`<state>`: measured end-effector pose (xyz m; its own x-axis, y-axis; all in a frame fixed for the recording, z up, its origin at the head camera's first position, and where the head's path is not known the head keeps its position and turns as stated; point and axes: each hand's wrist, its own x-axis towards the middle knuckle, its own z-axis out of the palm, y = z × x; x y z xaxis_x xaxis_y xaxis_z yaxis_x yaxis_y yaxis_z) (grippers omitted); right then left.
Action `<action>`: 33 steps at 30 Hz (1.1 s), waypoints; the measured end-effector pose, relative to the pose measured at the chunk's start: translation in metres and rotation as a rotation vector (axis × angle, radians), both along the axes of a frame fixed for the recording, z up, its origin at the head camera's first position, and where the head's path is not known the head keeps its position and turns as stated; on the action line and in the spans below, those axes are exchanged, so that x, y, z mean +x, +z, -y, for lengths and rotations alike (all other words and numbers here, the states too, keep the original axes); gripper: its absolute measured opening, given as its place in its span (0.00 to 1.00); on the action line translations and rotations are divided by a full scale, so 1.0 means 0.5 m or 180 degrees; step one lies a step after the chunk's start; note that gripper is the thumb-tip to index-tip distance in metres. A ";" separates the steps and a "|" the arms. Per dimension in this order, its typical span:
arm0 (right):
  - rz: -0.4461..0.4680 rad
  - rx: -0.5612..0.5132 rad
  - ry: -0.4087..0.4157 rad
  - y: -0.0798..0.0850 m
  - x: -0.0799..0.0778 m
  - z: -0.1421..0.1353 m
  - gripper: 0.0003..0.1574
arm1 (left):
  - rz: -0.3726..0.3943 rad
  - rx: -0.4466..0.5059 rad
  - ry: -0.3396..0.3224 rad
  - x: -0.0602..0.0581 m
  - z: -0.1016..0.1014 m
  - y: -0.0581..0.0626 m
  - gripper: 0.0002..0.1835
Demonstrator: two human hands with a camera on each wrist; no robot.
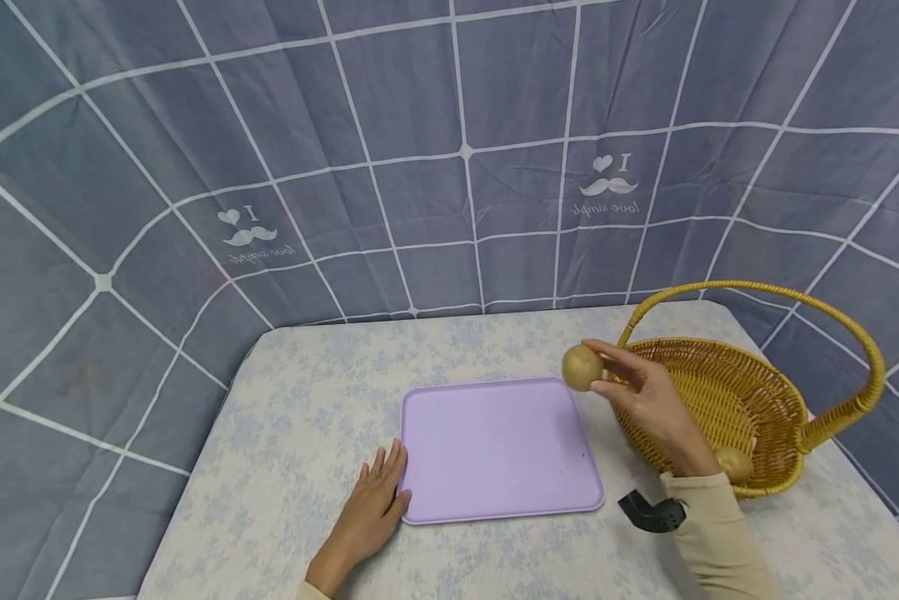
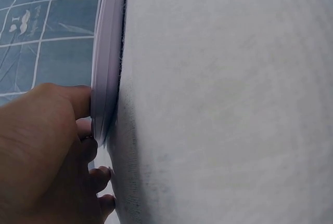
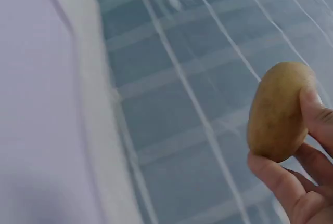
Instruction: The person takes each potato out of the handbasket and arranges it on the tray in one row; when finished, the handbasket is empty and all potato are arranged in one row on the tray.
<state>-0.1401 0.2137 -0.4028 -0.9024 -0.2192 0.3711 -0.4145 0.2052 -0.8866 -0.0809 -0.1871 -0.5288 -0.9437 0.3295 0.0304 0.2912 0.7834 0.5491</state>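
Note:
A brown potato [image 1: 581, 367] is pinched between the thumb and fingers of my right hand [image 1: 647, 400], raised near the tray's far right corner. The right wrist view shows the same potato [image 3: 280, 112] as oblong and smooth-skinned. A flat lilac tray [image 1: 494, 450] lies on the table with nothing on it. At its left edge rests my left hand [image 1: 370, 504], fingers extended, thumb and fingertips at the rim. In the left wrist view the fingers of that hand [image 2: 47, 146] meet the tray's side [image 2: 106, 57].
To the right stands a yellow wicker basket [image 1: 711, 354] with a tall arched handle; another potato [image 1: 734, 464] sits in it, partly hidden by my right forearm. A pale floral cloth [image 1: 307, 400] covers the table. Blue-grey checked curtain [image 1: 419, 208] hangs behind and at both sides.

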 end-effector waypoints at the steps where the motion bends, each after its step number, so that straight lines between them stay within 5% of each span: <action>1: 0.0035 -0.0014 0.0148 -0.008 -0.007 0.027 0.32 | -0.0001 0.0003 -0.0001 0.000 0.000 0.000 0.33; 9: 0.0304 0.0297 0.1073 -0.100 -0.046 0.218 0.33 | 0.0034 0.0008 -0.0011 0.001 -0.002 0.001 0.32; 17: 0.0088 0.1126 0.1411 -0.174 -0.074 0.319 0.31 | -0.0009 -0.0024 -0.0009 0.000 0.000 0.001 0.32; 26: -0.0180 0.1788 0.1555 -0.168 -0.085 0.373 0.31 | -0.0084 0.0034 -0.0060 0.001 0.002 -0.002 0.33; 33: -0.0117 0.2266 0.1590 -0.161 -0.076 0.387 0.31 | 0.0007 0.0075 -0.0046 0.001 0.004 -0.002 0.33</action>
<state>-0.1780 0.0201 -0.4834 -0.6289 -0.7772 0.0223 -0.6296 0.4923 -0.6010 -0.0805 -0.1890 -0.5298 -0.9388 0.3424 0.0363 0.3014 0.7660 0.5678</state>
